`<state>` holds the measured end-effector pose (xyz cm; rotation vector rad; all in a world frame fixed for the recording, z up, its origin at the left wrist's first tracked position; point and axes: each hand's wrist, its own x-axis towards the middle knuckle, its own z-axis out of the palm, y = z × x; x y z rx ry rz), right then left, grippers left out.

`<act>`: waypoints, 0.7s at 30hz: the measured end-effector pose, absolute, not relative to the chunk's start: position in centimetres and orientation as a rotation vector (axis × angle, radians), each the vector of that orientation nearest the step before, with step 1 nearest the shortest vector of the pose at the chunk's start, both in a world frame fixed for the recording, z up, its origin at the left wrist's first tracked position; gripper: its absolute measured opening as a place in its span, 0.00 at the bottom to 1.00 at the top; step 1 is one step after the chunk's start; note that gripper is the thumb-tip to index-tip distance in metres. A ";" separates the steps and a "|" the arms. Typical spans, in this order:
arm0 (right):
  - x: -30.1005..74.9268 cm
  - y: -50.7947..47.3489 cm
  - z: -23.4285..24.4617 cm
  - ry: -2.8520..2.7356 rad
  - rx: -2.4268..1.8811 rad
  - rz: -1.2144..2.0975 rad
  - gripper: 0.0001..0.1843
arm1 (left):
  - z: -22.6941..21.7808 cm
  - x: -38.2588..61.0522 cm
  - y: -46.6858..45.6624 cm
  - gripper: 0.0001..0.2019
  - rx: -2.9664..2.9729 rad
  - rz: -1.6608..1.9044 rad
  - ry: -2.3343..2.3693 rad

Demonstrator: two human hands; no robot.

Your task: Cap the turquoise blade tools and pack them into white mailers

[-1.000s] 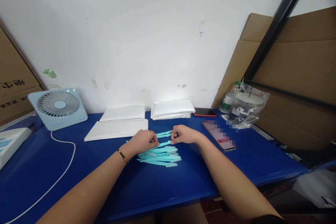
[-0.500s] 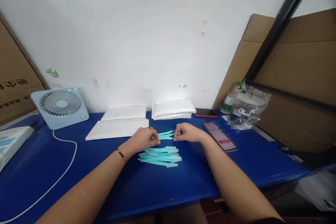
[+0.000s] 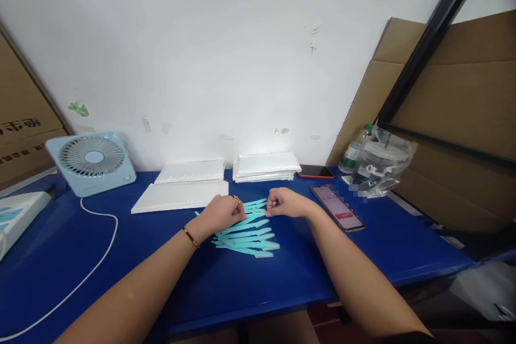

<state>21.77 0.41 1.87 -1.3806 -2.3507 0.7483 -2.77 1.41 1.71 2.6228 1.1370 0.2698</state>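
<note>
Several turquoise eyebrow razors (image 3: 250,236) with pale blade ends lie loosely fanned on the blue table, just below my hands. My left hand (image 3: 223,212) is closed, thumb and fingers pinched on the handles of a few more razors (image 3: 255,205); a thin turquoise end shows left of its knuckles. My right hand (image 3: 286,203) is closed too, with its fingertips pinched at the right-hand ends of these razors. The fingers partly hide the held razors.
Flat white packs (image 3: 181,196) and a white stack (image 3: 266,166) lie by the wall. A blue fan (image 3: 94,164) with a white cable stands left. Right are a phone (image 3: 338,208), an orange-edged phone (image 3: 316,171), a bottle (image 3: 350,156) and a bagged cup (image 3: 381,164).
More razors now show between and just below my hands, and the pile is more spread out. My left hand has shifted slightly right; my right hand has hardly moved.
</note>
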 end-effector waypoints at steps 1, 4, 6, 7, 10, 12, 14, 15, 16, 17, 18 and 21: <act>22.2 0.5 1.9 -2.318 -1.437 0.724 0.11 | 1.6 -2.9 1.7 0.10 2.630 0.273 1.177; 23.1 0.8 2.1 -2.210 -1.579 0.642 0.11 | 1.6 -3.3 2.1 0.08 2.601 0.307 1.315; 23.2 0.8 2.0 -2.197 -1.571 0.596 0.11 | 1.6 -3.3 2.0 0.10 2.580 0.345 1.356; 23.0 0.7 1.9 -2.212 -1.540 0.589 0.10 | 1.7 -3.2 1.9 0.11 2.583 0.355 1.344; 21.9 0.5 1.5 -2.307 -1.441 0.618 0.11 | 1.8 -2.9 1.2 0.12 2.626 0.309 1.235; 21.1 0.4 1.2 -2.366 -1.414 0.639 0.11 | 1.7 -2.6 0.9 0.10 2.634 0.253 1.195; 20.6 0.3 1.0 -2.397 -1.408 0.649 0.11 | 1.5 -2.3 0.7 0.08 2.617 0.218 1.191; 20.5 0.3 1.0 -2.398 -1.409 0.644 0.11 | 1.4 -2.2 0.8 0.08 2.611 0.212 1.194; 20.4 0.3 0.9 -2.395 -1.410 0.632 0.12 | 1.4 -2.2 0.8 0.08 2.609 0.212 1.197; 20.4 0.3 0.9 -2.389 -1.408 0.620 0.12 | 1.3 -2.1 0.8 0.08 2.613 0.218 1.199; 20.4 0.3 1.0 -2.385 -1.400 0.615 0.13 | 1.3 -2.0 0.9 0.08 2.619 0.228 1.204; 20.6 0.3 1.1 -2.399 -1.317 0.666 0.10 | 1.2 -2.0 1.1 0.09 2.639 0.278 1.218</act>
